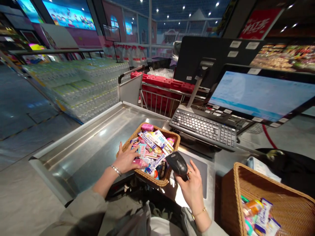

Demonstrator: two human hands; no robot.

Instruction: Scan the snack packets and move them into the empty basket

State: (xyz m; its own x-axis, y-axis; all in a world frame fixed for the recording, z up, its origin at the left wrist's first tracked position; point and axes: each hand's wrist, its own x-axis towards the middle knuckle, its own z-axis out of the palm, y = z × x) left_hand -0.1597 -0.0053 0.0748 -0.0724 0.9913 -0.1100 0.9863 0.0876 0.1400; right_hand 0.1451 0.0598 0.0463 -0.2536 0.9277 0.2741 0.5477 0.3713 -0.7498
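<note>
A wicker basket full of small packaged sweets stands on the metal counter. My left hand reaches over its left rim with fingers spread; the thumb lies by a pink package, and I cannot make out whether it touches. Among the packs are blue-and-white wrapped bars and a pink case at the back. In my right hand is a black barcode scanner, held by its handle, its head over the basket's right side.
Behind the basket's right side sit a keyboard and a lit monitor. A larger wicker basket with several packs inside stands at lower right. A shopping cart is beyond the counter; stacked bottled drinks are farther left.
</note>
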